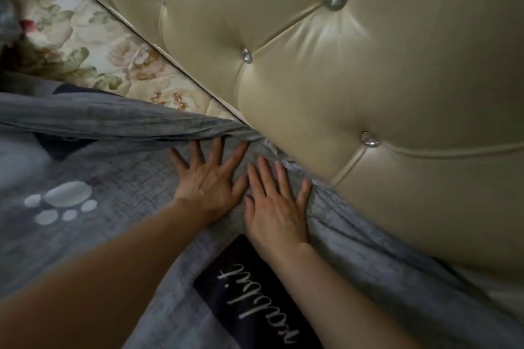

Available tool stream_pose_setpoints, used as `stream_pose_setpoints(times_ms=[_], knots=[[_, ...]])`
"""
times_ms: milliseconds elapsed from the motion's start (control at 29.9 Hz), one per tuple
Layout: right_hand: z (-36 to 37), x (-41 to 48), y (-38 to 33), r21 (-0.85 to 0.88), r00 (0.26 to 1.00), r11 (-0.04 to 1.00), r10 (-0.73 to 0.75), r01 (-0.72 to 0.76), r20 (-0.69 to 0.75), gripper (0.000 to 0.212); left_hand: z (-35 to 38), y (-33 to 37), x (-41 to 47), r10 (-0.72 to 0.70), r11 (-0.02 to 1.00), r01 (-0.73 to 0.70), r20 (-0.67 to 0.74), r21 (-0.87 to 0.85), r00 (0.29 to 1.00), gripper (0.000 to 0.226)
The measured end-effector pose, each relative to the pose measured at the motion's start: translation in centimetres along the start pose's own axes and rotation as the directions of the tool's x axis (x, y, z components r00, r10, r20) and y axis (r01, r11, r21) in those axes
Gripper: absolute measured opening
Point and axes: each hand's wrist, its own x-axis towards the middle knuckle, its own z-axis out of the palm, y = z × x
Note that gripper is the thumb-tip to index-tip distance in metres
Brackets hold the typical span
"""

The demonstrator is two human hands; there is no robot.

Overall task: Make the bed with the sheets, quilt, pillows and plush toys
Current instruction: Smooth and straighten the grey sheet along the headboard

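Where against headboard [368, 79], sheet [127, 156] edge unseen

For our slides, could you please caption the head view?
Left hand and right hand press flat on the grey bedding beside the tufted cream headboard; floral mattress shows beyond.

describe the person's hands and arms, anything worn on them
The left hand and right hand are bare: no gloves, rings, watch or bracelet show. The left arm and right arm are bare too, with no sleeve in view out to the frame edge. The nails look short; any polish is too blurred to tell.
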Motion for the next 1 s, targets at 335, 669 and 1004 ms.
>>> stream_pose_setpoints(times_ms=[335,669,1004], knots=[[-4.3,2.0,-8.2,-0.004,0.988,0.993,-0.119,0.12,-0.1,0.058,-3.8,-7.5,-1.5,0.219,0.97,-0.232,-0.153,-0.077,0.964,0.053],[-6.2,7.0,-17.7,-0.046,0.853,0.869,-0.493,0.493,-0.171,0.029,-10.6,-21.7,-5.1,-0.109,0.967,0.182,-0.36,0.176,0.927,0.09],[-7.2,18.2,-21.7,-0.147,0.891,0.93,-0.364,0.336,-0.27,0.038,-19.3,-28.2,5.8,-0.123,0.978,0.184,-0.45,0.095,0.885,0.032]])
